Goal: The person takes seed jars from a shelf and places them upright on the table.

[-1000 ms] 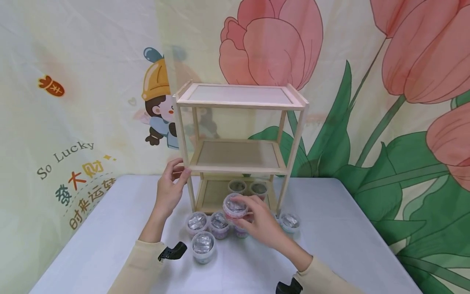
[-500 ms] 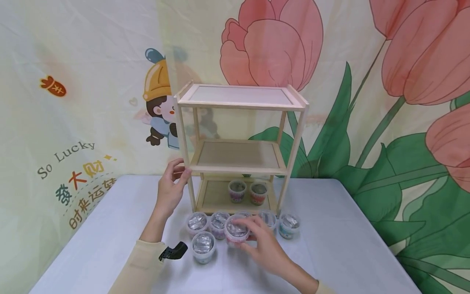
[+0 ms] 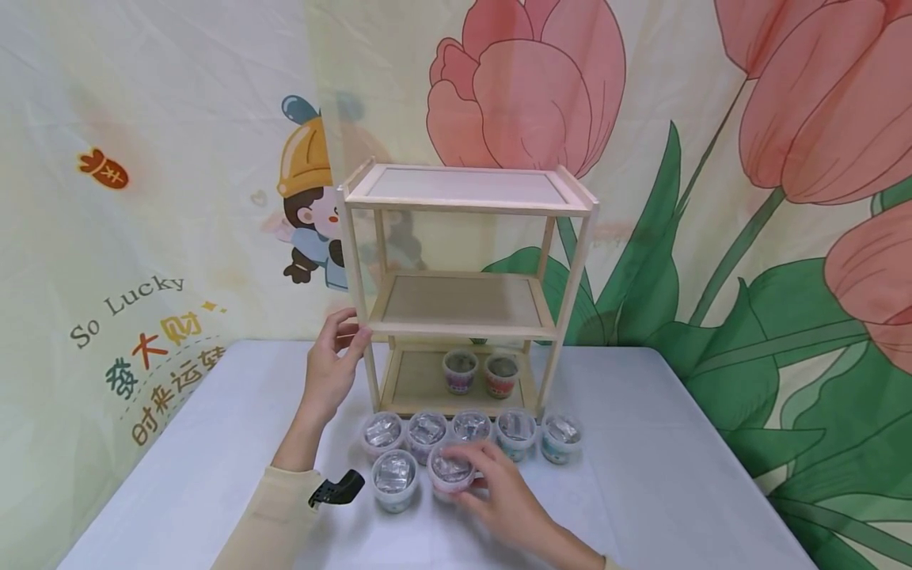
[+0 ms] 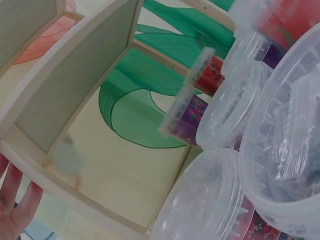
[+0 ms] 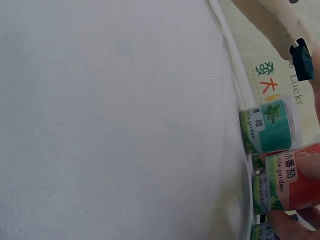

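My left hand [image 3: 332, 360] grips the front left post of a pale wooden three-tier shelf [image 3: 463, 328], its thumb at the middle tier. My right hand [image 3: 502, 495] holds a clear-lidded plastic cup [image 3: 450, 465] by its sides, low over the table in front of a row of similar cups. In the right wrist view this cup [image 5: 290, 180] has a red "little garden" label with a tomato name. Beside it stands a teal-labelled cup [image 5: 270, 125]. Foil packets show through the lids.
Several cups line up before the shelf, among them a left end cup [image 3: 382, 431] and a right end cup [image 3: 562, 438]. On the bottom tier stand a purple cup [image 3: 460, 374] and a red cup [image 3: 502, 378]. A printed cloth [image 3: 214, 198] hangs behind the white table [image 3: 663, 475].
My right hand has brought the red-labelled cup down and toward me, from before the bottom tier to just right of the front teal cup. The left hand has stayed on the post.
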Tool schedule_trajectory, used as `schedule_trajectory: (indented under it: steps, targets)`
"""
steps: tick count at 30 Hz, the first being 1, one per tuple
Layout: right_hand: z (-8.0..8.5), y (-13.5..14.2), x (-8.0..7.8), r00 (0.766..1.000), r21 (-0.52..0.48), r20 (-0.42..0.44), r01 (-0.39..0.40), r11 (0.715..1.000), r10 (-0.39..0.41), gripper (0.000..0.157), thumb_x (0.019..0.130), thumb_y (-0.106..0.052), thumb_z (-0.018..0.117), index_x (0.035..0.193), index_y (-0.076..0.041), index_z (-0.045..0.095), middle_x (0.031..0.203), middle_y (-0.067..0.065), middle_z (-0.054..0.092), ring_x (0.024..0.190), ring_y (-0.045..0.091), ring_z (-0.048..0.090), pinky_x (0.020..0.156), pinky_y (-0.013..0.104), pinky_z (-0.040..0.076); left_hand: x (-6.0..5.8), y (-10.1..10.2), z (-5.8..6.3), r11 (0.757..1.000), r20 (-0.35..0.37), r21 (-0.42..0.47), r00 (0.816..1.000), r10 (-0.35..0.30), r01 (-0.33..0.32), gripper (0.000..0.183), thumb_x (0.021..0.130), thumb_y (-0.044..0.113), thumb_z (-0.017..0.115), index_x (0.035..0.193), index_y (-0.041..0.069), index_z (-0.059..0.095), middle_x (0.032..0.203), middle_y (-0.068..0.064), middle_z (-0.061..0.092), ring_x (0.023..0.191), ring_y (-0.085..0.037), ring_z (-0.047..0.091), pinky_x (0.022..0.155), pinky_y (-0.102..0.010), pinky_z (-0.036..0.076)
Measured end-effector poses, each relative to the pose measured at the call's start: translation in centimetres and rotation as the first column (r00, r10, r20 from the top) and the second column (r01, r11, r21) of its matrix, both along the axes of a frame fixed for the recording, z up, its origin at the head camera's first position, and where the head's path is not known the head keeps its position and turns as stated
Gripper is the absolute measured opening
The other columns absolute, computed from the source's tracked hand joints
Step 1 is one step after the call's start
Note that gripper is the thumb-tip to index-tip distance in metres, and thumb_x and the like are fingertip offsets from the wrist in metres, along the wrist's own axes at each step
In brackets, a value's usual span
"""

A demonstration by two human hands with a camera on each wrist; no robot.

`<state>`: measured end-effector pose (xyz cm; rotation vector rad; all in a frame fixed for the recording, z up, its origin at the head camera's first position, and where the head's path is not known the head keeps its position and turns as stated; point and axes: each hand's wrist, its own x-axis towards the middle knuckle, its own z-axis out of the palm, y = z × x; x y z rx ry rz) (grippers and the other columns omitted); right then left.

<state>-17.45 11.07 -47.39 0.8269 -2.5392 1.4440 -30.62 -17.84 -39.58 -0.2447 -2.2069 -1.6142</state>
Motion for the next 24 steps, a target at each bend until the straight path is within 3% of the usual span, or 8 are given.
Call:
schedule_trajectory:
  steps: [10,17,24]
  targets:
    - [-1.5,-0.6,0.1,0.998,-0.005,-0.059,0.037,0.999,-0.037,0.056,0.087,-0.003,0.086,0.137,-0.02,0.067,0.127,0.002,0.062,0.116,0.024,0.065,0.089,0.024,0.06,0.0,0.0,-0.1,1.0,-0.001,-0.006,1.0,0.003,-0.003,0.048,0.108,0.035,0.065,0.151,0.019,0.051,0.134,-0.017,0.062,0.122,-0.031,0.061,0.085,-0.014,0.051]
    - [-2.2,-0.7,0.0,0.999,0.026,-0.034,0.038,0.999,-0.037,0.056,0.089,-0.005,0.085,0.139,-0.022,0.066,0.126,0.001,0.06,0.113,0.016,0.063,0.087,0.024,0.06,-0.1,0.1,-0.1,1.0,-0.001,-0.007,1.0,0.01,-0.01,0.047,0.108,0.035,0.065,0.15,0.02,0.052,0.133,-0.017,0.062,0.122,-0.03,0.061,0.084,-0.014,0.051]
    - [-2.2,-0.7,0.0,0.994,0.084,-0.111,0.033,0.996,-0.024,0.058,0.09,-0.008,0.085,0.141,-0.021,0.063,0.126,-0.002,0.06,0.109,0.01,0.062,0.087,0.028,0.06,0.0,0.1,0.0,1.0,0.001,0.013,1.0,0.001,-0.001,0.045,0.108,0.033,0.065,0.149,0.018,0.053,0.132,-0.017,0.063,0.121,-0.031,0.062,0.085,-0.015,0.051]
